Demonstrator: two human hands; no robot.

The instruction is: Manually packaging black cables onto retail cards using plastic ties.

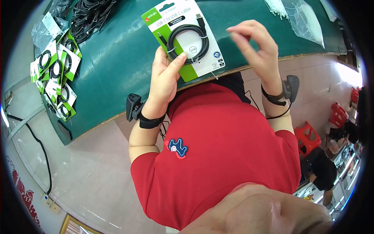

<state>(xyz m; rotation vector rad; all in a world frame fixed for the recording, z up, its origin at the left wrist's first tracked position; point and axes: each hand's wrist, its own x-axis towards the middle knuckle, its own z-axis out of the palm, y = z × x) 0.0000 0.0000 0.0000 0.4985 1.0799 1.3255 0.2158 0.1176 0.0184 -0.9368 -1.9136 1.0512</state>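
Observation:
My left hand [167,72] grips the lower left of a retail card [213,48], white and green with a hang slot, thumb across its front. A coiled black USB-C cable [204,48] is fixed to that card. White ties hold the coil in places, and a thin white tie end [214,75] pokes out below the card's lower edge. Raised to the right of the card and apart from it, my right hand [259,48] has thumb and forefinger tips brought together in a pinch. Whatever may be between those tips is too small to make out.
Several carded cables [58,74] are piled at the left of the green table [105,85]. Behind them lie loose black cables [87,19] and clear plastic bags [43,33]. White cable ties [276,7] and a clear bag [306,23] rest at the far right. Red stools [307,136] stand rightward.

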